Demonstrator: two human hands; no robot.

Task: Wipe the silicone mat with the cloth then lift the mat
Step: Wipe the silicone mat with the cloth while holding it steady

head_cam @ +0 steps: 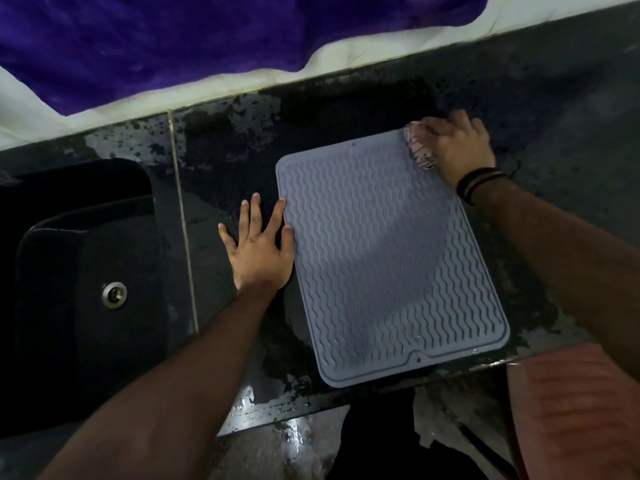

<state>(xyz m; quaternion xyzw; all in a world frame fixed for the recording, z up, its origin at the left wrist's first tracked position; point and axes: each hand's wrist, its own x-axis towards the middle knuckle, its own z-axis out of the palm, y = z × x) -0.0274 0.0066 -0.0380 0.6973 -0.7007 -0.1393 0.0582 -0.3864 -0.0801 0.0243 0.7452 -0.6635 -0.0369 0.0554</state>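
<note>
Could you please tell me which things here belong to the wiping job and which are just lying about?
Job: silicone mat, cloth in right hand, left hand steadying the mat.
Lying about: sink, purple fabric.

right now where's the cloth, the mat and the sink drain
cloth (419, 147), head view, on its striped bunched middle
mat (381, 258), head view, on its ridged centre
sink drain (114, 294), head view, on the metal ring

Grey wavy-ribbed silicone mat (388, 258) flat on the dark counter, bunched cloth (419, 147) at its far-right corner.
</note>
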